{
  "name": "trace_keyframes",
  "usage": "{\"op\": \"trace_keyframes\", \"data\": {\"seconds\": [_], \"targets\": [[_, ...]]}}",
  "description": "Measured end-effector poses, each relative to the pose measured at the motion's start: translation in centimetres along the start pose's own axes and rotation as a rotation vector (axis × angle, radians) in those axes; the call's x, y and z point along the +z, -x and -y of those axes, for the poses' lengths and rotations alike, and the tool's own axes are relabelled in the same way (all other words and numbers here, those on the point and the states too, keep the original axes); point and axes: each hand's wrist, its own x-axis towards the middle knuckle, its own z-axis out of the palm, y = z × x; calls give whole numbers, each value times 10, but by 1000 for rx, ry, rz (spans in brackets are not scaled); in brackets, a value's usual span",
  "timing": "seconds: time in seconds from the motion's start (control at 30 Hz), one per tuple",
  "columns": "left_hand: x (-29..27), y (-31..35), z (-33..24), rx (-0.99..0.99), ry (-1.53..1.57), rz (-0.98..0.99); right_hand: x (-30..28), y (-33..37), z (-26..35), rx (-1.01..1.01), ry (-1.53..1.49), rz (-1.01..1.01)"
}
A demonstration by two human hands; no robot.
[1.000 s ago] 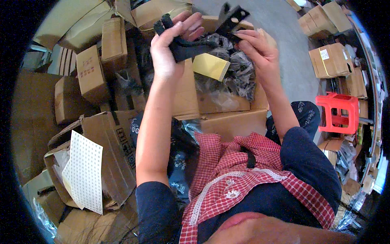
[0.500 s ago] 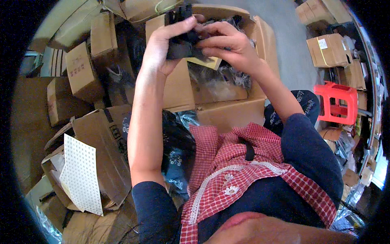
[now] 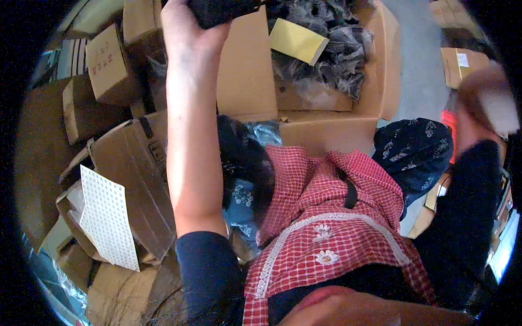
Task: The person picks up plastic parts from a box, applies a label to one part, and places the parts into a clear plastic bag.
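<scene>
My left hand is at the top edge, closed on a black object. Part of that object lies beyond the frame, and its kind does not show. Out at the far right, my right hand is smeared by motion over the red plastic stool; whether anything is in its fingers I cannot make out. Between my arms stands an open cardboard box with several dark items in clear plastic wrap. A yellow flat packet or card rests on top of them.
Cardboard boxes are stacked on the left. Nearer, an open brown box has a white sheet of small printed marks sticking out. On the right, a red stool is mostly hidden, with another carton beyond it.
My right hand has let go of the black object and swung far to the right. My left hand, still holding it, has moved up and left. The yellow packet now shows fully.
</scene>
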Motion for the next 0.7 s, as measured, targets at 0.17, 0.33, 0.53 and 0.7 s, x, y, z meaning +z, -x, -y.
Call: {"op": "trace_keyframes", "data": {"seconds": [0.17, 0.33, 0.53, 0.7], "targets": [[-29, 9, -5, 30, -36, -22, 3, 12, -13, 6, 187, 171], [-15, -12, 11, 3, -102, -119, -35, 50, -49, 51, 682, 242], [-24, 5, 12, 75, -119, -316, -36, 91, -124, 160, 943, 363], [-16, 12, 11, 13, -160, -287, -49, 102, -91, 178, 890, 376]]}}
